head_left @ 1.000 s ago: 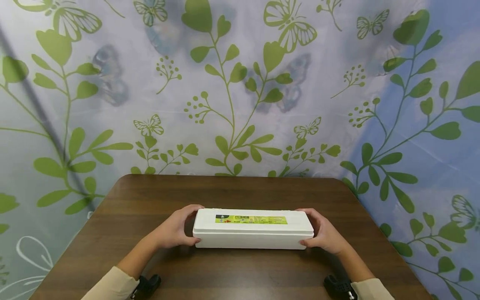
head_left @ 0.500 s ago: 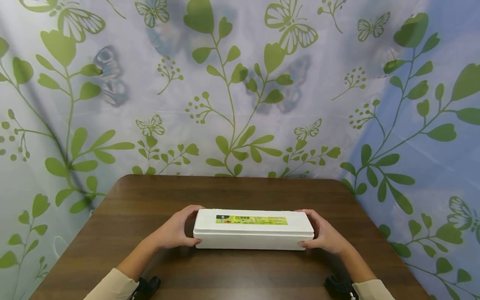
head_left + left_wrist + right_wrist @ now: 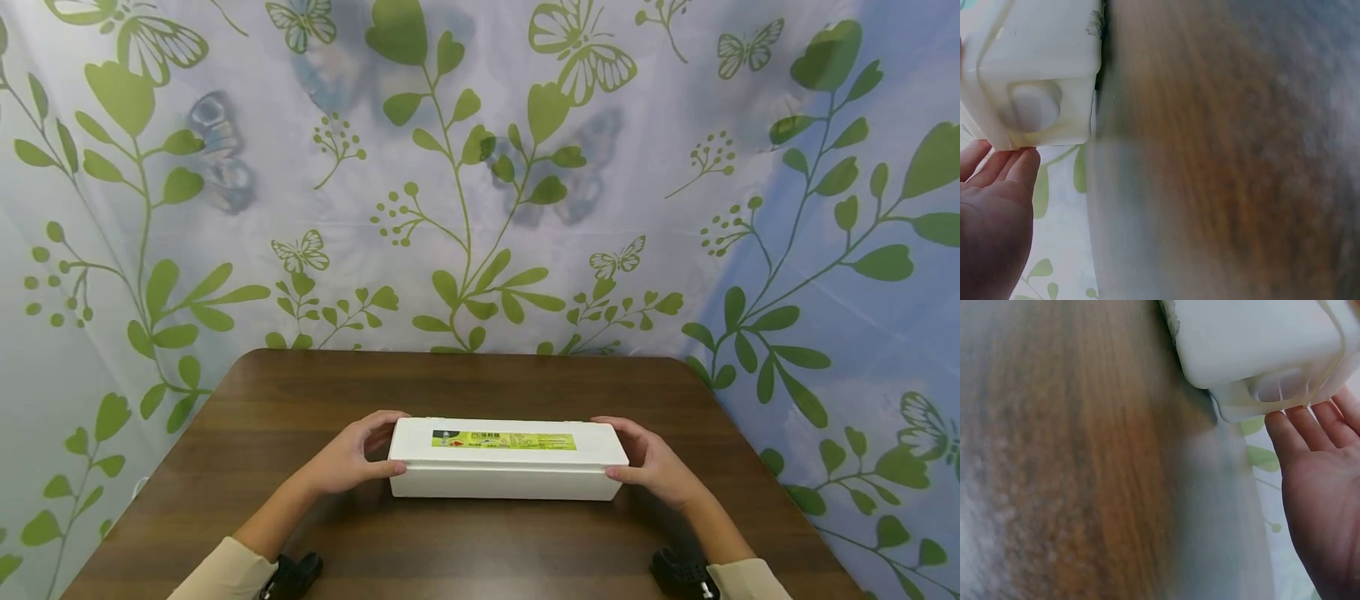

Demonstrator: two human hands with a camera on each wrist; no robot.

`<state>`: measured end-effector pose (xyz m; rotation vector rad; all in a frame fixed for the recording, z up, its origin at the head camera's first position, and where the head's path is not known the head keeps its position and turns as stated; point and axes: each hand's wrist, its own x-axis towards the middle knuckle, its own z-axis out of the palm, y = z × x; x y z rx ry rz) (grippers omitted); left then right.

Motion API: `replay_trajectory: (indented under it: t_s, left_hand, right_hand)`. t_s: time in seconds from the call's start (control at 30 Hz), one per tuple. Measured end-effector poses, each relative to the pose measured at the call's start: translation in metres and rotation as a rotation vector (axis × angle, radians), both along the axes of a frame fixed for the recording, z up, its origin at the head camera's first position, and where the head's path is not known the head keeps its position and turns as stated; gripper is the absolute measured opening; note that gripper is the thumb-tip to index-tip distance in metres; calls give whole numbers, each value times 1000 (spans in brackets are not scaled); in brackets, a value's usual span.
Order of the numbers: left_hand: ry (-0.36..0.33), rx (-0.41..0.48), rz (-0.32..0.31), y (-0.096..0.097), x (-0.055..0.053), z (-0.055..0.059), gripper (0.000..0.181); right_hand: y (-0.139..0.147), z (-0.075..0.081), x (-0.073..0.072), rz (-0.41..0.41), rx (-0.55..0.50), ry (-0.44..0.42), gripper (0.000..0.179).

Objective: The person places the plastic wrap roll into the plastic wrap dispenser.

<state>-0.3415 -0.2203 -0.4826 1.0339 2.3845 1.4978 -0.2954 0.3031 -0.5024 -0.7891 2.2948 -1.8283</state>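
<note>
A long white cling film box (image 3: 508,481) with a green printed label lies on the table, its lid down. My left hand (image 3: 348,457) holds its left end, thumb at the front by the lid seam and fingers at the back. At the opposite end my right hand (image 3: 660,471) grips in the same way, thumb on the front seam. In the left wrist view, the box's end (image 3: 1075,112) has a round recess, and the fingers touch its back edge. The right wrist view shows fingertips against the back of the other box end (image 3: 1235,403). The inside is hidden.
The brown wooden table (image 3: 465,550) has rounded far corners. Behind it hangs a curtain (image 3: 495,217) printed with green leaves and butterflies. Black wrist straps (image 3: 294,575) sit on both forearms, below beige sleeves.
Both thumbs have shifted up from the lower front of the box to the lid seam. The box has stayed nearly in place, and its lid is still down.
</note>
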Motion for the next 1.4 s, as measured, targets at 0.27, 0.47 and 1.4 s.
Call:
replay_trajectory:
  t_s: [0.27,0.47,1.4]
  left_hand:
    - [5,24,-27,0,1,1,72]
    - [-3,29,-40,0,0,0,71]
    - [-105,90,-42,-2,4,-4,73]
  right_hand:
    - [-1,-2,1,4,-12,6,78]
    - [-3,-2,4,-15,-6,-6,76]
    - [-6,-8,8,-18,-48,-13,74]
